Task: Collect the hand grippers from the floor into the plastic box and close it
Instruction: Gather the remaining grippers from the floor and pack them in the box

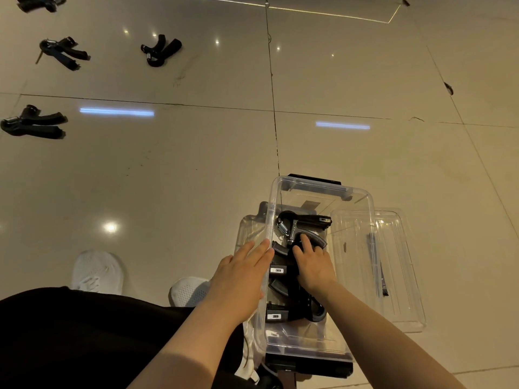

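Glossy beige tile floor (196,164); clear plastic box (362,197); left hand (238,279) flat on wall, right hand (313,265) fingers curled on black hand gripper (302,228)

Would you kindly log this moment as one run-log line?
left hand: flat on box wall | right hand: setting gripper inside | lid: off, beside box | floor grippers: remain

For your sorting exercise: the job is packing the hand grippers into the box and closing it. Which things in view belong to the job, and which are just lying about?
Job:
box
lid, off, beside the box
grippers in box
grippers on floor
left hand on the box rim
right hand inside the box

Lying about:
white shoes
black scrap on the floor
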`<state>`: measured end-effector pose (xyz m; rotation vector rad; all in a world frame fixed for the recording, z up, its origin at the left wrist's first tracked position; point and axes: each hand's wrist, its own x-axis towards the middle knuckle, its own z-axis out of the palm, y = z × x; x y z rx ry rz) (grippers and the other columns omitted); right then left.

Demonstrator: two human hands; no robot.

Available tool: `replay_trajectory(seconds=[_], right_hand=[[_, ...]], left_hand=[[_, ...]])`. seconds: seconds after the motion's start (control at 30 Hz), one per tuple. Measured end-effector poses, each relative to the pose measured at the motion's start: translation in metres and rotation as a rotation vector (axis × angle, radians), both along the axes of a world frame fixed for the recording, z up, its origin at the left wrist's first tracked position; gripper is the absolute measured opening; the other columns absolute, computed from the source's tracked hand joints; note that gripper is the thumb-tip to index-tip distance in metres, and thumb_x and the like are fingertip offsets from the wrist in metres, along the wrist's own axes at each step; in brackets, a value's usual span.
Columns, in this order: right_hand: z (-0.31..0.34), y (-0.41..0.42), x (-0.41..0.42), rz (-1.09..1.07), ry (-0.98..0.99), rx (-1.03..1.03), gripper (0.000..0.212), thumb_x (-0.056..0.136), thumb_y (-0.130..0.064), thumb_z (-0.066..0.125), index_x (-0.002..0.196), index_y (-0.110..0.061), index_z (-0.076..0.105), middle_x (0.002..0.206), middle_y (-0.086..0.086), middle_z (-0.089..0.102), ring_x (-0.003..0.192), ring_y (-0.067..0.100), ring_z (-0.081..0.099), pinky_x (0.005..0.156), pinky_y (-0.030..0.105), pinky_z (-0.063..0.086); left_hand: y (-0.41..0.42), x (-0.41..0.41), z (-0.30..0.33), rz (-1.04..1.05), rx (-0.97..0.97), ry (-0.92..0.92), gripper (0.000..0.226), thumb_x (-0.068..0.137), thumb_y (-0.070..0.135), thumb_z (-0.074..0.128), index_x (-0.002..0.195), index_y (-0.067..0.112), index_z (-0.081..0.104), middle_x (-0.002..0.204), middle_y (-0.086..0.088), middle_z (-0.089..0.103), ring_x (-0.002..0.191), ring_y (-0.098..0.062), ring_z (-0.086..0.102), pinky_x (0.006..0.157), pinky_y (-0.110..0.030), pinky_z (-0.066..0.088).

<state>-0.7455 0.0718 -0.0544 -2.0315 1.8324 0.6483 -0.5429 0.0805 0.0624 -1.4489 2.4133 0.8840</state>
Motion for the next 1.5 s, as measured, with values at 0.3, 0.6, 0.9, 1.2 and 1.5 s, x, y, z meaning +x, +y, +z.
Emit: replay_trajectory(seconds=[0.3,0.6,0.9,1.2,1.5], right_hand=[[-0.002,-0.003,-0.011,-0.025,-0.080,0.047,0.069,0.082,-0.026,0.066,0.142,-0.023,0.031,0.159,0.008,0.004,0.124,0.034,0.041,0.101,0.039,0.039],[0.052,0.024,-0.009,-0.576,-0.546,-0.144,0.063,0.080,-0.025,0.071,0.137,-0.019,0.045,0.147,0.001,0.033,0.131,0.020,0.039,0.103,0.030,0.037],[0.153,0.038,0.037,-0.630,-1.033,-0.167,0.009,0.091,-0.024,0.059,0.094,-0.029,0.066,0.095,-0.011,0.066,0.093,0.008,0.061,0.081,0.027,0.050],[0.281,0.011,0.171,-0.073,-1.146,-0.225,0.011,0.089,-0.033,0.061,0.099,-0.033,0.063,0.096,-0.013,0.068,0.089,0.002,0.064,0.080,0.021,0.051],[0.279,-0.061,0.361,0.131,-1.021,-0.094,0.014,0.088,-0.034,0.061,0.102,-0.032,0.064,0.095,-0.015,0.067,0.087,-0.003,0.061,0.076,0.017,0.048]], left_hand=[[0.001,-0.001,-0.001,0.013,-0.008,0.008,0.075,0.092,0.026,0.052,0.148,0.028,0.002,0.156,0.010,-0.010,0.143,-0.014,-0.007,0.113,-0.037,0.014],[-0.004,0.005,0.016,0.124,-0.148,0.173,0.044,0.094,0.029,0.046,0.137,0.029,0.038,0.139,0.011,0.039,0.130,-0.008,0.029,0.102,-0.024,0.027],[0.017,0.043,0.088,0.308,-0.315,0.141,0.028,0.092,0.039,0.049,0.119,0.034,0.055,0.109,0.019,0.061,0.099,-0.003,0.056,0.082,-0.022,0.044],[0.027,0.195,0.181,0.585,-0.558,0.027,0.027,0.088,0.047,0.052,0.111,0.033,0.058,0.092,0.019,0.061,0.085,-0.003,0.057,0.078,-0.027,0.046],[0.020,0.373,0.181,0.906,-0.460,0.025,0.032,0.085,0.049,0.056,0.111,0.031,0.058,0.089,0.019,0.062,0.083,-0.002,0.060,0.088,-0.033,0.049]])
